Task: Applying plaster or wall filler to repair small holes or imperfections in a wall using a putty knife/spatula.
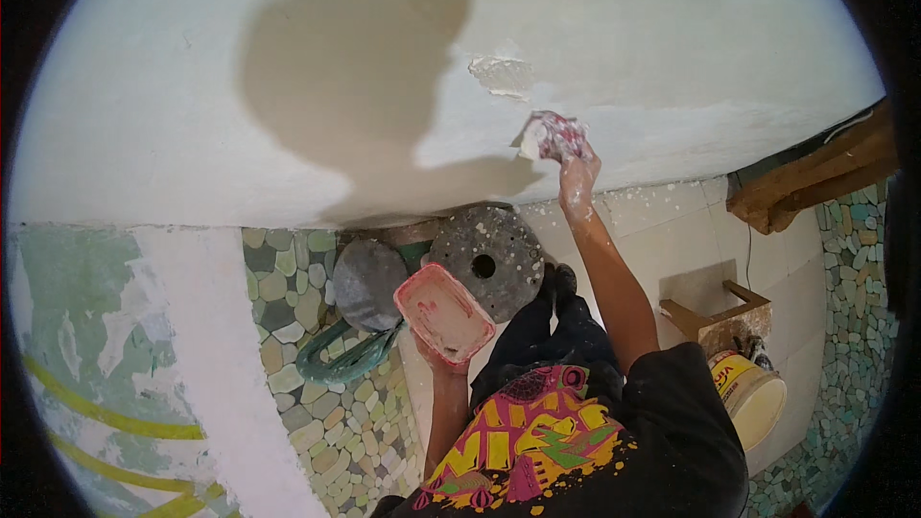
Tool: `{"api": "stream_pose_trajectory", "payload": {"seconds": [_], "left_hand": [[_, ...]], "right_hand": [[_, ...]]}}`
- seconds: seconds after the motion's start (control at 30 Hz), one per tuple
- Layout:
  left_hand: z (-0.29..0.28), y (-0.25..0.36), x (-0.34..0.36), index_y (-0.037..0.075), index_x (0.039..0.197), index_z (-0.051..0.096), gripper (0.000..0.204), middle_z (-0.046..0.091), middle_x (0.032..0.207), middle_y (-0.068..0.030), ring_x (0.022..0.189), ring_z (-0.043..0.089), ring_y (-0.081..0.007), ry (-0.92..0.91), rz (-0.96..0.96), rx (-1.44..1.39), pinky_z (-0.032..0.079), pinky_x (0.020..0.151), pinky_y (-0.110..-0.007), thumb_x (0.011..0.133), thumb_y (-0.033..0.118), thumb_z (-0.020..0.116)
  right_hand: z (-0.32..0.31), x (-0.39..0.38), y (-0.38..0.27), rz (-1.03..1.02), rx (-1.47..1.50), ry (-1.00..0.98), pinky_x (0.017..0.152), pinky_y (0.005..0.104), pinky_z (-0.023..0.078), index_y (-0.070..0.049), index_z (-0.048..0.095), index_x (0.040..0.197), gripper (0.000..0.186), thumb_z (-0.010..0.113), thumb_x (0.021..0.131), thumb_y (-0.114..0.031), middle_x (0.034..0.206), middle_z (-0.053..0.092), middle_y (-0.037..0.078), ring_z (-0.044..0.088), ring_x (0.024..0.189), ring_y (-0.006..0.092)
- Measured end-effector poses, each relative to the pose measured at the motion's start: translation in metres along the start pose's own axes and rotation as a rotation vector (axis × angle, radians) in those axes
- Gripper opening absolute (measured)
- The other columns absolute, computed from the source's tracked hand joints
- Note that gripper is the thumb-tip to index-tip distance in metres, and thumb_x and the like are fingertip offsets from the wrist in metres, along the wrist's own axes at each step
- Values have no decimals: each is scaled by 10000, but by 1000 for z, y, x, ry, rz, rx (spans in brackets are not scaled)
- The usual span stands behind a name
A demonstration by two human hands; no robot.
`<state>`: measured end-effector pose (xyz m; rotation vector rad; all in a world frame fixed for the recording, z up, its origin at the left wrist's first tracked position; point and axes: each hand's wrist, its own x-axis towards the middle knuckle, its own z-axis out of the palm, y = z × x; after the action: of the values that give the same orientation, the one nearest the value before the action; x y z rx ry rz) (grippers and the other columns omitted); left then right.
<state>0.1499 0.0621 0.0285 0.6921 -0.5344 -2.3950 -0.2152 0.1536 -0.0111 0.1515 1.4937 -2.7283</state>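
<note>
My left hand (443,357) grips a red rectangular tub (467,357) from beneath. The tub is smeared inside and holds pale putty; its wall hides most of my fingers. Raised close to the white wall (672,19), my right hand (578,177) is closed on a red-and-white scraper (556,137) caked with putty. A thin pale edge shows at the scraper's left side, but its exact form is hard to make out. Just above it, a rough patch of putty (502,77) marks the wall. White smears cover my right hand.
By my feet stand a round grey block (489,264) with a central hole and a grey round lid (369,284). A green hose (336,355) lies on pebble tiles. To the right are a small wooden stool (729,321), a yellow-and-white bucket (753,408) and a wooden beam (815,173).
</note>
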Motion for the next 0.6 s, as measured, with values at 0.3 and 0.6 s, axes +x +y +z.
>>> {"api": "stream_pose_trajectory", "payload": {"seconds": [0.3,0.6], "left_hand": [[-8,-2,5,166,1461,466,595,549,1428,-84,1275,563,-318,-205,-11,-103,504,1042,-532,998,536,520],[6,15,34,167,1462,463,609,540,1438,-76,1282,558,-311,-41,-84,-7,491,1061,-523,992,548,532]], "right_hand": [[-116,-92,10,238,131,6,869,330,559,-53,631,1096,197,625,903,-13,1043,682,53,673,945,172],[-134,-97,-54,251,-10,70,801,328,565,-43,620,1118,215,637,904,-61,1014,688,63,691,905,185]]}}
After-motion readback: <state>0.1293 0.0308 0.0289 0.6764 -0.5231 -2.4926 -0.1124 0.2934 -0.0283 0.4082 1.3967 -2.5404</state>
